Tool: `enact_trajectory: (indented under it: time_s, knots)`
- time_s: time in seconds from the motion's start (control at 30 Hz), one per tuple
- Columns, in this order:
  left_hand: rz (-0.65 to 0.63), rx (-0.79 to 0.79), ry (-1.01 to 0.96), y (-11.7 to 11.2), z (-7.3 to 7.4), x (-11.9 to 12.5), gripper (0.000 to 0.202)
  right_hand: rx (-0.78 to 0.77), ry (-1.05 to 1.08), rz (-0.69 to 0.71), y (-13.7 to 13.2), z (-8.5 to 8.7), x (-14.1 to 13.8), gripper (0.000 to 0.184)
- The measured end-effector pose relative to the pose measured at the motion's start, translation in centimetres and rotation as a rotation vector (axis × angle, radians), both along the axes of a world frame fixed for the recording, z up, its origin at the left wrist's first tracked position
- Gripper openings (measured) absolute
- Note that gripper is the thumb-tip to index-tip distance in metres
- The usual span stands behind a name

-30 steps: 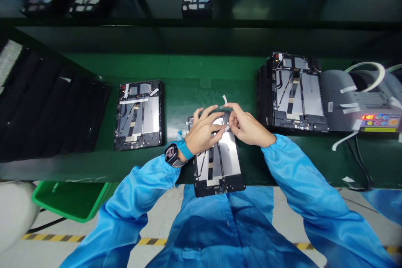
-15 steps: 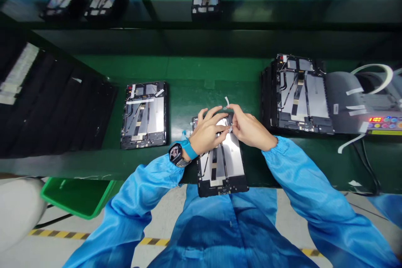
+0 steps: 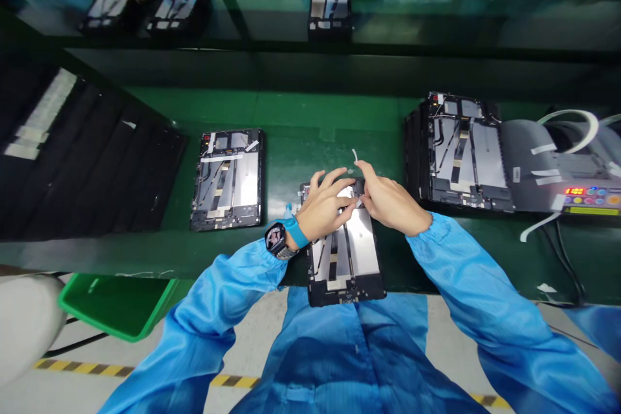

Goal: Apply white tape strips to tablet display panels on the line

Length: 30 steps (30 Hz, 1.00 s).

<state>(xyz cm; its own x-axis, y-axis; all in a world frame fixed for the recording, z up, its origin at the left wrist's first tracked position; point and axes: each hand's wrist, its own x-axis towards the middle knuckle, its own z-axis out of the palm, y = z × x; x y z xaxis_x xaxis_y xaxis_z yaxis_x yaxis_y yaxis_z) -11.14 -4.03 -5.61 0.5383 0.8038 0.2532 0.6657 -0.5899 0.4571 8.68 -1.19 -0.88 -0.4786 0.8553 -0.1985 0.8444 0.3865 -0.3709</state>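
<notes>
An opened tablet [image 3: 361,242] lies in front of me at the bench edge, its silvery panel and dark flat cables exposed. My left hand [image 3: 326,208] rests over its upper part with fingers spread, the index finger and thumb reaching to the right-hand fingertips. Near the tablet's top right corner, my right hand [image 3: 391,204] is closed in a pinch on a small white piece of tape [image 3: 358,203]. A separate white strip [image 3: 354,155] sticks up by its raised index finger. Both hands partly hide the tablet's top.
Another opened tablet [image 3: 230,181] with white tape strips lies left. A stack of opened tablets [image 3: 468,155] stands right, beside a grey machine [image 3: 528,155] with hanging tape. Dark stacked units [image 3: 97,168] fill the far left. A green bin [image 3: 116,304] sits below. Shelves behind hold more tablets [image 3: 330,6].
The view has shifted slightly, so the bench things appear a little lower. Both hands stay at the tablet's top with almost the same pose. Another person's hand shows more at upper left.
</notes>
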Motion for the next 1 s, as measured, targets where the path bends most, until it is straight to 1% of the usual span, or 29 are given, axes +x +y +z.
enact_trajectory:
  time_s: [0.1,0.17,0.23,0.3,0.43,0.5,0.57,0.63,0.7,0.77,0.8,0.87,1.0]
  knots:
    - [-0.002,-0.013,-0.016,0.1,0.0,0.0,0.024,0.045,0.007,-0.044,0.0,-0.1,0.6,0.08]
    - [-0.003,-0.015,-0.026,0.1,-0.1,0.0,0.024,0.06,0.047,-0.089,-0.3,-0.5,1.0,0.075]
    - [-0.005,-0.013,-0.026,0.2,-0.1,0.0,0.023,0.102,0.132,-0.145,-0.7,-1.3,1.3,0.067]
    - [-0.008,-0.012,-0.022,0.2,-0.2,0.0,0.023,0.147,0.242,-0.18,-1.0,-2.5,1.4,0.062]
    - [-0.018,-0.019,-0.016,0.4,-0.2,-0.2,0.024,0.17,0.382,-0.248,-1.5,-4.9,1.5,0.062]
    - [-0.037,-0.03,-0.007,0.6,-0.1,-0.5,0.025,0.215,0.428,-0.312,-2.0,-5.4,1.5,0.061]
    - [-0.069,-0.04,0.014,0.9,0.0,-0.8,0.026,0.32,0.488,-0.353,-3.3,-5.3,1.6,0.056]
    - [-0.107,-0.051,0.04,1.3,0.2,-1.1,0.028,0.454,0.543,-0.309,-5.1,-5.1,1.4,0.051]
    - [-0.14,-0.064,0.054,1.6,0.4,-1.4,0.029,0.547,0.551,-0.179,-7.0,-5.1,1.2,0.048]
    - [-0.157,-0.079,0.054,1.9,0.6,-1.6,0.03,0.568,0.516,-0.036,-8.2,-5.4,1.0,0.048]
    - [-0.16,-0.085,0.052,2.0,0.6,-1.6,0.03,0.567,0.498,0.01,-8.6,-5.7,0.9,0.048]
    - [-0.159,-0.095,0.05,2.0,0.8,-1.6,0.029,0.573,0.492,0.038,-8.7,-6.1,0.8,0.047]
    - [-0.14,-0.111,0.058,1.8,1.0,-1.4,0.032,0.591,0.502,0.001,-8.0,-6.6,1.1,0.046]
